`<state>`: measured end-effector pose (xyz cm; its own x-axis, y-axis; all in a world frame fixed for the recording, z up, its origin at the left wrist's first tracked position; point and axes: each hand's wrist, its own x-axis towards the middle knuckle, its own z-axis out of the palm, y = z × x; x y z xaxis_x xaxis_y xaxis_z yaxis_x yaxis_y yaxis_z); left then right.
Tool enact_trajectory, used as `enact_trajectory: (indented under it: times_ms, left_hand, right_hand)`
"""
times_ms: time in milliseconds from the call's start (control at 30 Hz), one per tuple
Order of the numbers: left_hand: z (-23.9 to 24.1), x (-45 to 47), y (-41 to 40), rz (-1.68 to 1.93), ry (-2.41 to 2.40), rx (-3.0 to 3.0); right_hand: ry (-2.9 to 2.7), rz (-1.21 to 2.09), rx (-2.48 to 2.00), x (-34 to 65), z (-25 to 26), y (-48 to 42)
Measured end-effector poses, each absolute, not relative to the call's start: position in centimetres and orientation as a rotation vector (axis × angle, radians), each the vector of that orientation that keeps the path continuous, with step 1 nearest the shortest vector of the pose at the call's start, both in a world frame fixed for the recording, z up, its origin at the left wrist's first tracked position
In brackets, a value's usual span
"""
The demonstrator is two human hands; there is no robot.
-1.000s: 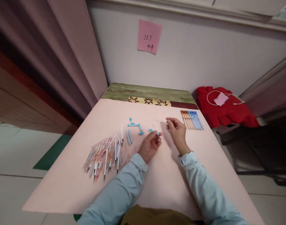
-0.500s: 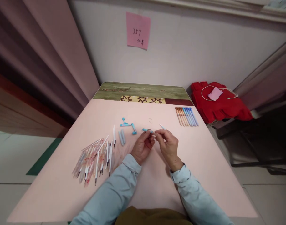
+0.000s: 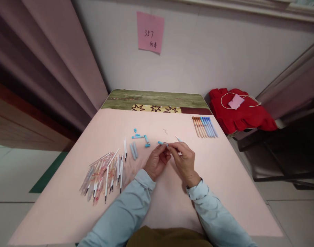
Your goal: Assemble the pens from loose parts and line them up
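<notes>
My left hand (image 3: 158,161) is closed around a short blue pen barrel (image 3: 160,142), whose far end sticks out past the fingers. The thumb and forefinger of my right hand (image 3: 184,157) pinch at the barrel's near end; whatever small piece they hold is hidden. Just beyond my right hand lies a white-and-blue pen part (image 3: 178,138). Past my fingertips are tiny pale pieces that look like springs (image 3: 165,131). Left of my hands lie blue pen barrels (image 3: 138,137), two pale blue tubes (image 3: 133,151) and a small blue cap (image 3: 135,130).
A heap of clear tubes and white refills (image 3: 102,175) covers the table's left side. Brown and blue pens (image 3: 204,127) lie in a neat row at the back right. A red cloth (image 3: 242,116) with a white cord is beyond the table's right edge.
My right fingertips have shifted slightly left, up against the end of the blue barrel. My left hand keeps its hold, and the loose parts lie as before.
</notes>
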<state>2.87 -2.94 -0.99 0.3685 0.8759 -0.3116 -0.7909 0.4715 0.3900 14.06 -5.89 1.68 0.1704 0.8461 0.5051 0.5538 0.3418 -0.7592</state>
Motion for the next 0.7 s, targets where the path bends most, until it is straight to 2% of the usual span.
enact_trajectory:
  times_ms: [233, 333, 467, 700]
  left_hand:
    - [-0.5, 2.4, -2.7, 1.076, 0.51, 0.095]
    - [0.0, 2.2, -2.8, 1.077, 0.473, -0.017]
    - [0.4, 2.3, -3.0, 1.04, 0.482, -0.124]
    - [0.8, 2.1, -3.0, 1.017, 0.463, -0.221]
  right_hand:
    - [-1.438, 0.199, -1.428, 17.0, 2.1, -5.3]
    - [-1.34, 0.097, -1.741, 19.5, 1.9, -4.8]
    - [-1.511, 0.117, -2.129, 20.5, 0.9, -4.5]
    - [-1.644, 0.032, -2.214, 19.8, -0.6, -4.2]
